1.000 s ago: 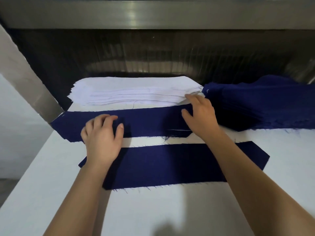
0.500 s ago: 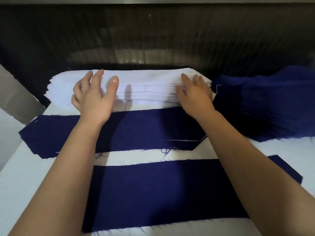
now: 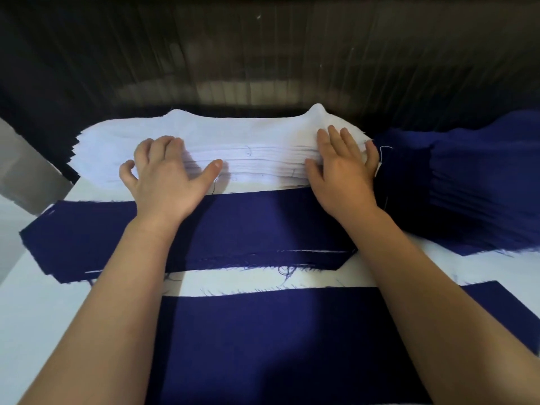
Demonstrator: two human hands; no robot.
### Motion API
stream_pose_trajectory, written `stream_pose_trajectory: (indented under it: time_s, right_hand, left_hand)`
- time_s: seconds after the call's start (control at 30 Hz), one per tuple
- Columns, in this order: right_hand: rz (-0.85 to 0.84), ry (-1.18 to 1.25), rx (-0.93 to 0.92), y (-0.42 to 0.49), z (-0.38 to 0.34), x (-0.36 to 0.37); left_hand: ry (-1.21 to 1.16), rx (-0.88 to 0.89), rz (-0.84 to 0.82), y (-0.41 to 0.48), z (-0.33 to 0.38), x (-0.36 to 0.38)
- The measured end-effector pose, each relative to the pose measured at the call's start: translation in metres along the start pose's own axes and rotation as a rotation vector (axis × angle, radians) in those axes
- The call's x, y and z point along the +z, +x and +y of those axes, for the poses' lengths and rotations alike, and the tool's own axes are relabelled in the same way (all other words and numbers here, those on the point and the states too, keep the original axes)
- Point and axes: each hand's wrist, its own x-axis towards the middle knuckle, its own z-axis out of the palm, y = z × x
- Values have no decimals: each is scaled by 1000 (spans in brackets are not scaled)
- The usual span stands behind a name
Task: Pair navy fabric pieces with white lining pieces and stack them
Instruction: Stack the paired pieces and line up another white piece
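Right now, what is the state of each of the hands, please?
Left hand: fingers curled, gripping the white lining stack.
Right hand: open, fingers flat on that stack.

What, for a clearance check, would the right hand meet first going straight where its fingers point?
Likely the raised fold of the white lining piece, just ahead of the right hand; depth unclear.

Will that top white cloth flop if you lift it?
Probably floppy: the top white lining piece humps up in two soft peaks by the left hand and right hand. Likely light, since the white stack shows many thin layers.
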Motion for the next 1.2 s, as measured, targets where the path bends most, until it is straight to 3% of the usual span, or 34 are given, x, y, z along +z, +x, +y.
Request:
stream_pose_trajectory:
  time_s: [0.3, 0.57, 0.7, 0.93, 1.03, 1.2]
  right_hand:
    - [328, 212, -41, -6, -7, -25]
    - [310, 400, -4, -29, 13, -58]
    - [256, 530, 60, -49, 25, -66]
    - [259, 1005, 63, -101, 36, -76]
    - [255, 1022, 2, -128, 47, -78]
    - [198, 842, -23, -167, 75, -80]
  left_hand:
    - [-106, 17, 231, -1, -2, -11]
    - [-90, 119, 435, -23, 0, -30]
    - [-76, 211, 403, -46, 1, -38]
    - [-21, 291, 253, -88, -2, -63]
    - [-11, 341, 248, -113, -10, -69]
    - [-23, 412, 239, -149, -28, -76]
